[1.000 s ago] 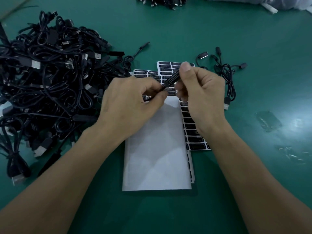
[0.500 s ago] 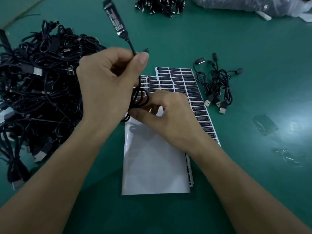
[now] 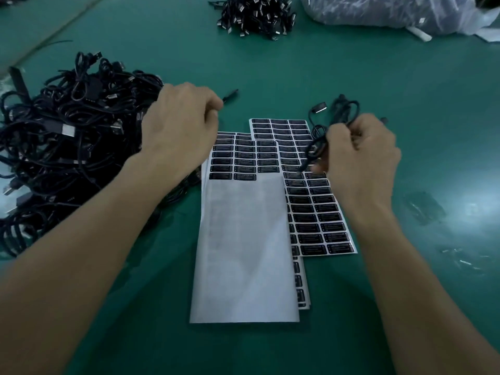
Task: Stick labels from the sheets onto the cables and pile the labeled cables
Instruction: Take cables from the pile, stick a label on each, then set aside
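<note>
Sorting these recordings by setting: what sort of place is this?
Probably a factory or workshop assembly bench: a green work surface, a large tangled heap of black cables, sheets of identical printed labels, and a second bundle of cables at the far edge.

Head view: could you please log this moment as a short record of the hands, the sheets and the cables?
left hand: fingers curled at the edge of the big cable pile; grip unclear
right hand: grips a looped cable over the right label sheet
front label sheet: mostly bare backing, a few rows of labels at its far end
small cable pile: just beyond the right hand
far edge: another cable bundle and a plastic bag
</note>
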Action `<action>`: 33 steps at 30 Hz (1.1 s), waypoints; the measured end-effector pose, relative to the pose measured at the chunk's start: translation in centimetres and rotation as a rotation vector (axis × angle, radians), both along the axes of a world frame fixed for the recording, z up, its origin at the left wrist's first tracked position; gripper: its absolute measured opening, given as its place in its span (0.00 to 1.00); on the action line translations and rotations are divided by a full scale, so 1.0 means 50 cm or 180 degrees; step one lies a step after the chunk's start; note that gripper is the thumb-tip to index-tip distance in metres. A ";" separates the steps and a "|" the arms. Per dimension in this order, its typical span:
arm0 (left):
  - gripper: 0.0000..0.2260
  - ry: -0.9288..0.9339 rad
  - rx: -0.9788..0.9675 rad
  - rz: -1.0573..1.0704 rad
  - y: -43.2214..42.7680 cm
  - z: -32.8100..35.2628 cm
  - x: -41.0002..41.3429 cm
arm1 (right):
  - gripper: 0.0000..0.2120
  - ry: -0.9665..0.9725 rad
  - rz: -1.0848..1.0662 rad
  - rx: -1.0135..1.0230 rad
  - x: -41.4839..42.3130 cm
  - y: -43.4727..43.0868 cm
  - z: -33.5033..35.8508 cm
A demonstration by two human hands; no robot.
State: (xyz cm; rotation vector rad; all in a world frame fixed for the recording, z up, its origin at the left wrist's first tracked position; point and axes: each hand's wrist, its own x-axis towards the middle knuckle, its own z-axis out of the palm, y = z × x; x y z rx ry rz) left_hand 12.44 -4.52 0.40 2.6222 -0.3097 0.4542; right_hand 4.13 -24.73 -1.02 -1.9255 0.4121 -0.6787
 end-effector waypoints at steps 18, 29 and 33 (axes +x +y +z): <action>0.05 0.0337 0.1738 0.0496 -0.024 -0.016 0.082 | 0.08 0.0380 0.0134 -0.1393 -0.013 0.028 -0.012; 0.09 -0.2539 0.1060 -0.0370 0.035 -0.036 -0.050 | 0.29 0.0185 0.0824 0.0579 -0.002 0.034 -0.022; 0.07 -0.2289 0.0937 -0.0619 0.071 -0.042 -0.087 | 0.05 0.0144 0.1057 0.0684 0.004 0.031 -0.025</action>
